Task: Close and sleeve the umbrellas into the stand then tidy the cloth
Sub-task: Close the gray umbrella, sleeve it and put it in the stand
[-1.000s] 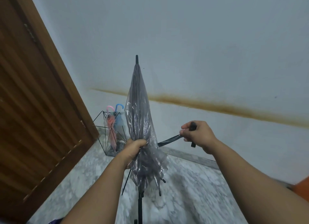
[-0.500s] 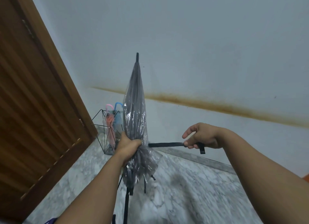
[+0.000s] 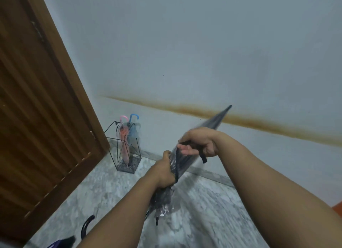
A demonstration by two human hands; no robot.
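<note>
Head view, left hand (image 3: 163, 171) gripping folded grey umbrella (image 3: 212, 123), right hand (image 3: 200, 145) pinching its strap (image 3: 203, 158)

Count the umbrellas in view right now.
3. A pink-handled folded umbrella and a blue-handled folded umbrella stand in the black wire stand; a grey translucent closed umbrella is held tilted in both hands. The black curved handle bottom-left belongs to the held one.

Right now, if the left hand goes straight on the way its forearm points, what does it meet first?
Probably the right hand, just beyond the left hand along the folded clear umbrella; after that the wall, though depth is unclear.
</note>
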